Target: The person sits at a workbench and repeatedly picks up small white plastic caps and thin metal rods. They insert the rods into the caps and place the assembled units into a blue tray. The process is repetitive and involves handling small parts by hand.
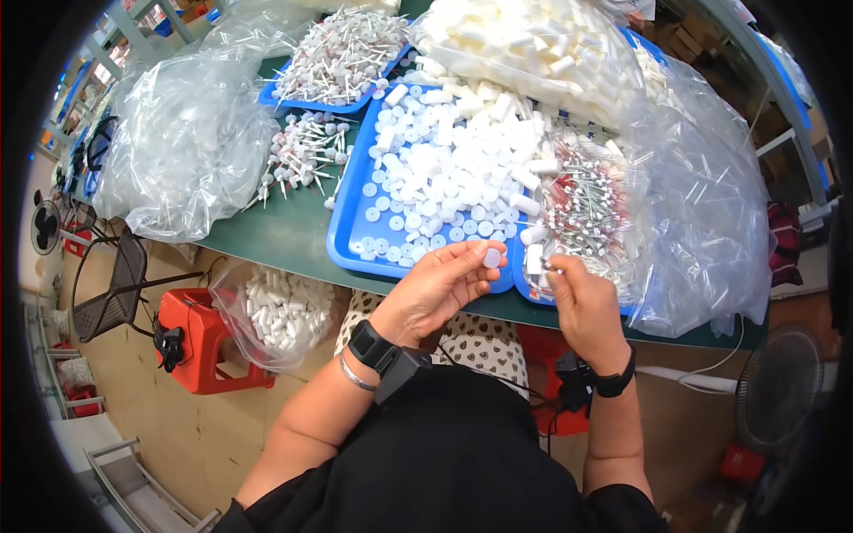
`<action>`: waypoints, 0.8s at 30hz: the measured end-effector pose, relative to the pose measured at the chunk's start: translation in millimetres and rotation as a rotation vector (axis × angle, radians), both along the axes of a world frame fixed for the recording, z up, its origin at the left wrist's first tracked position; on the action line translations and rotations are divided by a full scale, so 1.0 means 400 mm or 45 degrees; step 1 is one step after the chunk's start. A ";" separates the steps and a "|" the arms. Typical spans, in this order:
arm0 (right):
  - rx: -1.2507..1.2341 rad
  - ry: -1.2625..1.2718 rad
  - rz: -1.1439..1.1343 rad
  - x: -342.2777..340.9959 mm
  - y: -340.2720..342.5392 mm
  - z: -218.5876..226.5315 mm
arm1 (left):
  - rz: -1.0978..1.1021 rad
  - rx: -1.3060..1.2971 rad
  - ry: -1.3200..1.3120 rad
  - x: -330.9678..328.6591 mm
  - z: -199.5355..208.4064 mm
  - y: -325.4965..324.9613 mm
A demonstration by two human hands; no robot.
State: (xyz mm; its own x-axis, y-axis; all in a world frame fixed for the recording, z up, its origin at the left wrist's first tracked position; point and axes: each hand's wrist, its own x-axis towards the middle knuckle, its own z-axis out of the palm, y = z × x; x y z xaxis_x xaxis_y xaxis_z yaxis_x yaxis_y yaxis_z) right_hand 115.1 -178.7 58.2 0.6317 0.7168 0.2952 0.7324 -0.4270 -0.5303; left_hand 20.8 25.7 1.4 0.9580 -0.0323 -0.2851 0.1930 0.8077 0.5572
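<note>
My left hand (444,289) pinches a small translucent white disc (492,258) between thumb and fingers, over the near edge of a blue tray (348,233). Loose discs (395,224) and white foam cylinders (487,91) lie heaped in that tray. To the right, my right hand (588,311) is closed, thumb against finger, at the near edge of a second tray. Something small and shiny shows at its fingertips, too small to name. That second tray holds many thin metal pins (582,200) with red and white parts, and a few cylinders along its left side.
A third blue tray (289,99) at the back left holds white sticks with discs; more such pieces (306,151) lie on the green table (258,238). Clear plastic bags (182,142) flank the trays. A bag of cylinders (286,311) and a red stool (197,333) are below.
</note>
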 end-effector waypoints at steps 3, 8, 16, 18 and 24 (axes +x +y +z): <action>0.012 -0.115 0.105 -0.021 0.011 -0.002 | -0.012 -0.124 0.011 -0.009 -0.001 -0.020; -0.021 -0.129 0.136 -0.024 0.009 0.005 | -0.005 -0.205 0.009 -0.012 -0.006 -0.029; 0.041 -0.135 0.181 -0.024 0.004 0.005 | 0.034 -0.199 0.063 -0.012 -0.011 -0.035; 0.023 -0.132 0.179 -0.023 0.003 0.004 | 0.038 -0.190 0.059 -0.013 -0.008 -0.036; -0.021 -0.084 0.178 -0.018 -0.002 0.016 | 0.046 -0.028 0.047 -0.015 -0.003 -0.037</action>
